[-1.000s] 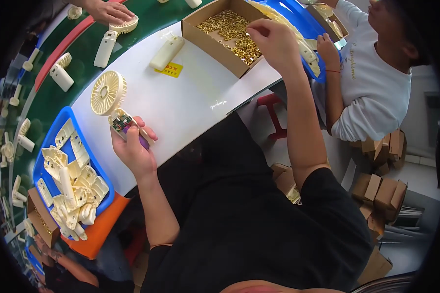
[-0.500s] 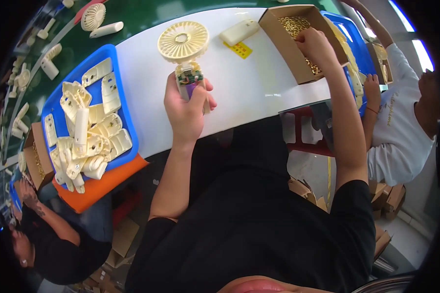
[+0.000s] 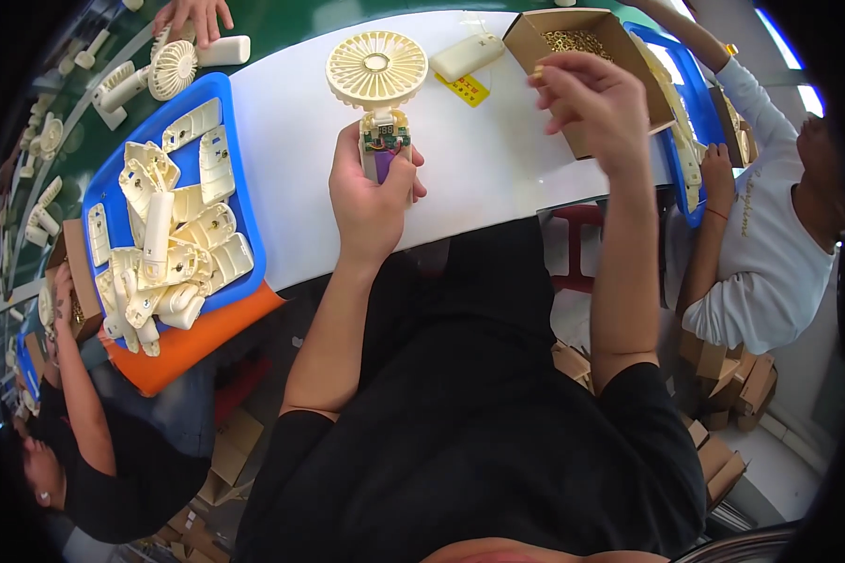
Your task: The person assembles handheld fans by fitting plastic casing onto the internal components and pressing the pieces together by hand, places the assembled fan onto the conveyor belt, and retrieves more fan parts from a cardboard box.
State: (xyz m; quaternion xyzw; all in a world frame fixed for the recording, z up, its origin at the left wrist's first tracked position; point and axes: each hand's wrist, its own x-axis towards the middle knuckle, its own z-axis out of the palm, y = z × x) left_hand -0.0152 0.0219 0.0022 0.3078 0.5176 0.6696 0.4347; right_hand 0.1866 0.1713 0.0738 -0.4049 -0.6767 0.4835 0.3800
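Left hand [image 3: 371,202] held a cream plastic handheld fan [image 3: 376,84] upright; right hand [image 3: 610,113] pinched a tiny gold-coloured piece [image 3: 537,71].
The left hand's grip was closed around the fan's handle, above the smooth white tabletop [image 3: 479,169]; the handle's open face bared a green circuit board [image 3: 376,138] and a purple block [image 3: 383,167], partly behind the thumb. The right hand's grip was narrow, its piece too small to make out in shape, near a brown cardboard box [image 3: 526,47] of gold-coloured metal rings [image 3: 573,40]. Between fan and box, a cream oblong plastic casing [image 3: 468,56] lay beside a yellow rectangular card [image 3: 467,89]. Left of the fan, a blue plastic tray [image 3: 239,169] held heaped, curved cream plastic shells [image 3: 218,167].
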